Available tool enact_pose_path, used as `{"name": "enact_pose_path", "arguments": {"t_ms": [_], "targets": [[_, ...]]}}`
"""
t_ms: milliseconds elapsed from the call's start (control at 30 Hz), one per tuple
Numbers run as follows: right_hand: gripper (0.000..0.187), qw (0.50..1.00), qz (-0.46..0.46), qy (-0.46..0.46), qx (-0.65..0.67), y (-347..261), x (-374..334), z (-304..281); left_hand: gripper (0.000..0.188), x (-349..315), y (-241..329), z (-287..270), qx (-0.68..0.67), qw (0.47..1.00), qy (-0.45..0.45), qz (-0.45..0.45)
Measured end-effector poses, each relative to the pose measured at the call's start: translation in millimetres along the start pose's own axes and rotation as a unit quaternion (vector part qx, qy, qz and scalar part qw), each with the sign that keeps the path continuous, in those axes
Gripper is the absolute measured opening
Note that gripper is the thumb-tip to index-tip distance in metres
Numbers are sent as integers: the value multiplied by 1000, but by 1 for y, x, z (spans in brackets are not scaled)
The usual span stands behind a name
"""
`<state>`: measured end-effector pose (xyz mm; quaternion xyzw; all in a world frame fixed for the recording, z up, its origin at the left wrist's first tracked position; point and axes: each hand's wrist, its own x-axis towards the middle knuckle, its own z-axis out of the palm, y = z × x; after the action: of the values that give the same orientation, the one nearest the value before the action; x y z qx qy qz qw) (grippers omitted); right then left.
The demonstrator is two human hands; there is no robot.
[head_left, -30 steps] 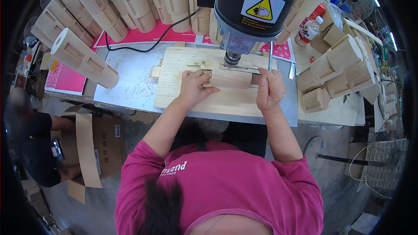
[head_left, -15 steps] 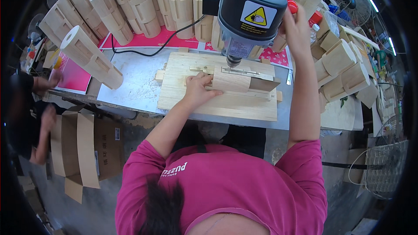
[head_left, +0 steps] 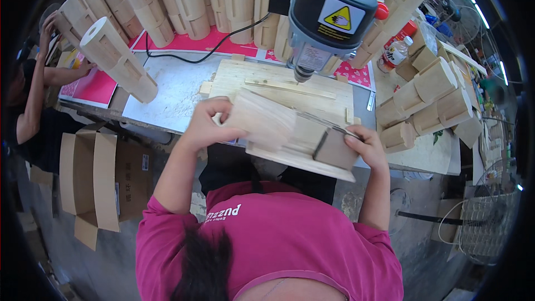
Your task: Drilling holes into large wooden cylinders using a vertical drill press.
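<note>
My left hand (head_left: 209, 125) grips the left end of a pale, rounded wooden block (head_left: 264, 120), which is blurred by motion. My right hand (head_left: 365, 145) is closed on the right end of a wooden fixture (head_left: 301, 163), its fingers at a grey-brown end block (head_left: 338, 149). Both pieces are tilted in front of me, over the near edge of a flat wooden board (head_left: 228, 86). The wooden block lies over the fixture's left part; I cannot tell whether it is seated there. Above the board hangs the chuck (head_left: 304, 72) of a bench drill press (head_left: 334, 14).
Tall wooden cylinders (head_left: 192, 8) line the back of the table. One wooden column (head_left: 120, 58) stands at left, and several lie stacked at right (head_left: 423, 86). A black cable (head_left: 214, 47) runs to the drill. A co-worker's arm (head_left: 36, 89) and an open carton (head_left: 106, 181) are at left.
My right hand has left the drill's red-knobbed handle and taken hold of the fixture. The wooden block and fixture have come off the board, toward me. The co-worker's arm has risen.
</note>
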<state>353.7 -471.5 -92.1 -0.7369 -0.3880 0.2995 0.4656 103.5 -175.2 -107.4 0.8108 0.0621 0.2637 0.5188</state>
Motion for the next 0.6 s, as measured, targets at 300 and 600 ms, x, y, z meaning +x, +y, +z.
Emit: {"name": "enact_pose_path", "arguments": {"t_ms": [300, 600], "targets": [[21, 942, -267, 47, -200, -36, -11, 29, 31, -14, 35, -4, -179, 909, 188, -327], [23, 987, -127, 101, 20, -24, -17, 37, 31, -18, 46, 8, -206, 905, 187, -323]]}}
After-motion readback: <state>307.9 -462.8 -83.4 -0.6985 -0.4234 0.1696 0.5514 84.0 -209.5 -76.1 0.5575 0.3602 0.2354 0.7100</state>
